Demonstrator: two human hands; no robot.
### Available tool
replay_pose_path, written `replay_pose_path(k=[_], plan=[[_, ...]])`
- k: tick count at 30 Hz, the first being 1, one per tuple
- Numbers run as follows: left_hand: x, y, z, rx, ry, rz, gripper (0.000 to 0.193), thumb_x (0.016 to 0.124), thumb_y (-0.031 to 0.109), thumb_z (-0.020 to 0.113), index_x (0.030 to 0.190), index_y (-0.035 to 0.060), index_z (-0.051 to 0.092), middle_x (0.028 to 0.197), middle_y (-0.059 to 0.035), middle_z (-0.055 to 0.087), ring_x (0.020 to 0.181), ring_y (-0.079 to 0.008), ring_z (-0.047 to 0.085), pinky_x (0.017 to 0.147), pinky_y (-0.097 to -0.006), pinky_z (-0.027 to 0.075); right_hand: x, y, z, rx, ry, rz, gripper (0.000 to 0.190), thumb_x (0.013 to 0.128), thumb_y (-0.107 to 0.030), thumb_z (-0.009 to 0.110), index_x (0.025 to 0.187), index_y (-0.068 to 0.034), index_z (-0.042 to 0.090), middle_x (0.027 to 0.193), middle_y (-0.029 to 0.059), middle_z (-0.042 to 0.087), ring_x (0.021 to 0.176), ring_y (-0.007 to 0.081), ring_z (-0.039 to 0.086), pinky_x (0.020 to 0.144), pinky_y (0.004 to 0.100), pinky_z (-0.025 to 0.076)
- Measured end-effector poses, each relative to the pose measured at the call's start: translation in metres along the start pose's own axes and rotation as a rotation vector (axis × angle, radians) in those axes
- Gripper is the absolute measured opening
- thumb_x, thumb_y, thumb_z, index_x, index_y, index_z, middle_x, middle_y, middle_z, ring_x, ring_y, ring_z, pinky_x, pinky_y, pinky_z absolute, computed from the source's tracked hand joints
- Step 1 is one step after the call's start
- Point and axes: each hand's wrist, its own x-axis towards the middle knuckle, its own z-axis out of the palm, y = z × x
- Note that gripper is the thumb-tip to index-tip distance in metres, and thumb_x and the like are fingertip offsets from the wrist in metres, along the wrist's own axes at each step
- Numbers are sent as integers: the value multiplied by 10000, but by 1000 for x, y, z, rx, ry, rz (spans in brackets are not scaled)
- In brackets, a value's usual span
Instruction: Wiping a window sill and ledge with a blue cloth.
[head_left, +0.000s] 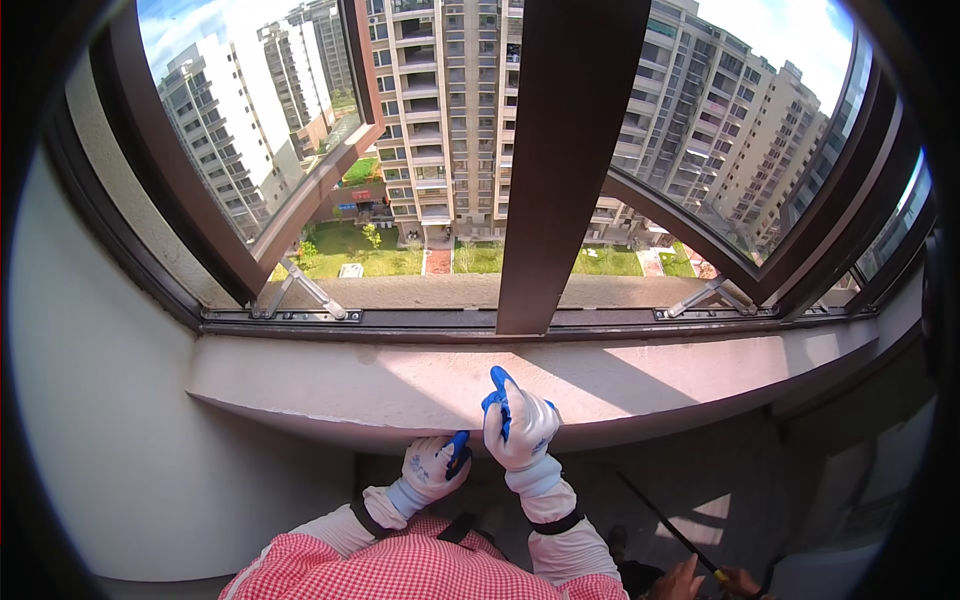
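Note:
Both of my hands wear white work gloves with blue-coated palms and fingers. My left hand is curled just below the front edge of the pale window sill; whether it holds anything is hidden. My right hand is over the sill's front edge, its index finger or thumb pointing up toward the window, the other fingers curled in; nothing clear shows in its grasp. Beyond the sill, a brown window mullion stands between two casement sashes, the left sash and the right sash, both swung outward.
Metal friction stays, left and right, join the sashes to the frame. A white wall rises at left. At lower right, another person's hands are by a long dark rod. Tall buildings and lawn lie far below outside.

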Motion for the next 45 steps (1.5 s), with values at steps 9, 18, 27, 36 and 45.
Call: replay_pose_path(k=[9, 18, 27, 36, 45], plan=[[0, 0, 0, 14, 0, -4, 575, 636, 135, 761, 1153, 42, 526, 903, -129, 618, 735, -298, 611, 661, -396, 473, 2, -1, -2, -2, 10, -10, 370, 779, -35, 582, 1144, 25, 574, 761, 101, 670, 548, 257, 607, 498, 349, 449], [6, 1, 1, -38, 76, -10, 458, 684, 160, 734, 1112, 97, 583, 759, -74, 572, 632, -259, 575, 552, -384, 441, 3, -1, -2, -18, 18, -13, 367, 775, -39, 584, 1137, 22, 587, 729, 86, 662, 536, 250, 599, 498, 347, 442], [1, 1, -1, -6, -9, -16, 547, 636, 137, 762, 1125, 44, 536, 894, -130, 617, 735, -305, 613, 662, -396, 476, 2, -2, -2, -18, 12, -10, 364, 778, -37, 578, 1137, 26, 582, 721, 91, 657, 536, 252, 602, 498, 348, 449], [2, 0, -1, -5, -1, -3, 559, 636, 120, 757, 1139, 38, 529, 885, -127, 612, 721, -306, 606, 644, -400, 476, 3, -2, -2, 18, 15, 0, 365, 776, -33, 582, 1136, 31, 579, 729, 99, 658, 529, 256, 595, 493, 350, 450], [3, 1, -1, -5, 5, 28, 645, 640, 103, 754, 1220, 28, 483, 904, -125, 611, 748, -310, 602, 663, -404, 471, 6, -3, -5, 24, 20, -1, 367, 762, -53, 609, 1123, 13, 584, 738, 106, 647, 524, 258, 586, 488, 348, 436]])
